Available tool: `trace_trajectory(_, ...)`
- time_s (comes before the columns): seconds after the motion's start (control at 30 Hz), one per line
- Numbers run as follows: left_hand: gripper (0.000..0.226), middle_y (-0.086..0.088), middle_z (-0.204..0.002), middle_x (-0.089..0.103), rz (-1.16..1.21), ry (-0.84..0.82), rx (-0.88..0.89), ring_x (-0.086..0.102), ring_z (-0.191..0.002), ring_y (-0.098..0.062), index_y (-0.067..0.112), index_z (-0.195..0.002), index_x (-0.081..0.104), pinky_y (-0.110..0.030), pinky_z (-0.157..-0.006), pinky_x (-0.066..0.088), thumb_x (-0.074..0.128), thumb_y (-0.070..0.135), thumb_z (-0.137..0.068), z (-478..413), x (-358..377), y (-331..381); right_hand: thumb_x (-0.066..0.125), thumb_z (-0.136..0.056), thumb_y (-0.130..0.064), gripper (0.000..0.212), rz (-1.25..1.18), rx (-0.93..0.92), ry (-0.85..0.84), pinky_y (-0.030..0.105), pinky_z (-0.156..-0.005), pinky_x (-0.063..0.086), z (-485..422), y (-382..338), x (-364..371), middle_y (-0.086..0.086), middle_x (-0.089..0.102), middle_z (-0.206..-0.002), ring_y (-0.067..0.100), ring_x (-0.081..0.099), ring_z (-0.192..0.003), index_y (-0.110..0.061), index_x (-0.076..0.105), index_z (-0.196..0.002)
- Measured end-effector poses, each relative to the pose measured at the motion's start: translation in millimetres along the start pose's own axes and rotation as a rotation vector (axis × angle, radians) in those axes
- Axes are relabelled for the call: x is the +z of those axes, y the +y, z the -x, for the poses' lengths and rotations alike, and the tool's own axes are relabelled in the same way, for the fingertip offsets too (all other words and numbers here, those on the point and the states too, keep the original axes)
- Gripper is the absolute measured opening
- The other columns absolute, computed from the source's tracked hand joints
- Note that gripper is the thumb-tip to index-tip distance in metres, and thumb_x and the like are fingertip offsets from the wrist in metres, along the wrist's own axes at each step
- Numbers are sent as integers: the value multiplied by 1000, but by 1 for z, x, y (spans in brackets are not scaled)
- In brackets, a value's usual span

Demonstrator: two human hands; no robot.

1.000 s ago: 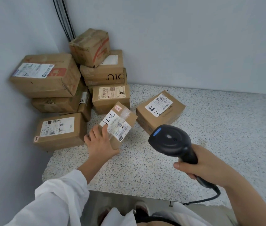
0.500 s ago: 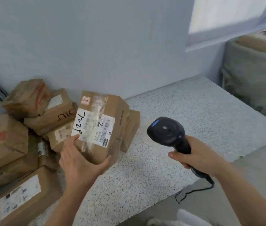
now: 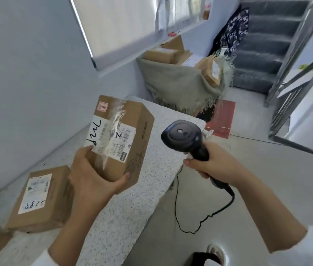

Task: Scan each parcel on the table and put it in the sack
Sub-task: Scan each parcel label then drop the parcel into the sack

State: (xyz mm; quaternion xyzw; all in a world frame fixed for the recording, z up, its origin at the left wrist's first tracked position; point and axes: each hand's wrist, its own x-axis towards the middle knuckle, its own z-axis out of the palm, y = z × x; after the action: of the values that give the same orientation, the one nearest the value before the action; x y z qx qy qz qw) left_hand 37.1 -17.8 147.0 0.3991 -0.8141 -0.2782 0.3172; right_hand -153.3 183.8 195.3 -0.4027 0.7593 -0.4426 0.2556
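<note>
My left hand (image 3: 92, 175) grips a small cardboard parcel (image 3: 121, 135) from below, held up above the speckled table (image 3: 144, 189). Its white label with barcode and black handwriting faces me. My right hand (image 3: 215, 166) grips a black corded barcode scanner (image 3: 182, 135), whose head sits just right of the parcel. A grey-green sack (image 3: 178, 83) stands on the floor past the table's far end, holding several brown parcels (image 3: 163, 54). Another parcel marked 5288 (image 3: 42, 198) lies on the table at the lower left.
A pale wall runs along the table's left side. The scanner's black cable (image 3: 178, 208) hangs down beside the table's right edge. A red mat (image 3: 222, 118) lies on the grey floor. Stairs with a metal railing (image 3: 293, 60) rise at the upper right.
My view has swung right, from the stack of parcels in the corner toward the sack. My left hand lifted the handwritten parcel off the table and carries it; the scanner stays beside it.
</note>
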Motion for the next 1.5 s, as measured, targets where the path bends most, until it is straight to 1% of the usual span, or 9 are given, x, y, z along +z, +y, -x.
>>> trace_trajectory(0.3, 106, 15, -114, 35, 123, 60, 45, 43, -113, -18, 29, -126, 31, -55, -98, 40, 67, 65, -33, -31, 139, 106, 65, -85, -14, 25, 29, -45, 32, 17, -46, 40, -41, 62, -131, -14, 54, -43, 4, 46, -38, -28, 47, -77)
trace_trajectory(0.47, 107, 14, -111, 39, 127, 64, -15, 47, -112, -21, 27, -126, 34, -55, -95, 42, 71, 63, -31, -46, 201, 150, 65, -84, -20, 17, 35, -68, 81, 31, -58, 43, -82, 83, -185, -5, 49, -53, 12, 46, -48, -8, 53, -90)
trace_trajectory(0.6, 103, 13, -114, 40, 90, 53, 9, 45, -109, -18, 26, -127, 36, -52, -95, 42, 76, 55, -36, -70, 232, 175, 66, -83, -22, 16, 10, -122, 89, 31, -60, 45, -119, 93, -212, -9, 52, -60, 7, 50, -53, -25, 51, -84)
trace_trajectory(0.73, 106, 12, -116, 41, 83, 86, 20, 46, -110, -21, 25, -126, 37, -54, -95, 41, 66, 64, -32, -115, 261, 192, 66, -85, -17, 26, -63, -145, 88, 13, -51, 44, -159, 106, -246, -13, 57, -59, -2, 56, -49, -36, 48, -84)
trace_trajectory(0.93, 105, 14, -114, 41, 147, 137, 26, 47, -112, -22, 29, -126, 37, -55, -94, 43, 66, 64, -31, -206, 311, 218, 67, -84, -24, 25, -48, -159, 101, 19, -62, 46, -242, 126, -298, -27, 60, -60, -3, 59, -57, -39, 47, -82)
trace_trajectory(1.07, 104, 8, -118, 46, 160, 166, 60, 49, -111, -22, 30, -126, 38, -54, -92, 45, 67, 64, -33, -269, 336, 240, 67, -83, -24, 20, -30, -196, 139, 17, -63, 49, -294, 133, -333, -16, 60, -63, -3, 59, -59, -35, 52, -91)
trace_trajectory(1.2, 104, 6, -122, 46, 93, 199, 86, 47, -112, -19, 27, -127, 38, -53, -93, 44, 66, 65, -34, -316, 354, 263, 68, -83, -26, 25, -26, -190, 118, 15, -62, 46, -332, 147, -363, -19, 63, -65, -3, 60, -58, -25, 55, -105)
trace_trajectory(1.3, 106, -1, -128, 49, 43, 236, 81, 48, -117, -25, 26, -128, 38, -55, -94, 43, 65, 67, -34, -350, 371, 279, 68, -83, -25, 22, -34, -207, 97, 14, -63, 47, -365, 160, -390, -18, 67, -75, -1, 63, -67, -31, 57, -100)
trace_trajectory(1.5, 109, -4, -127, 50, -83, 289, 67, 47, -117, -28, 20, -129, 42, -46, -96, 39, 70, 64, -34, -408, 429, 319, 68, -83, -26, 18, 17, -240, -27, 23, -63, 51, -439, 194, -460, -23, 63, -60, 4, 63, -57, -30, 53, -92)
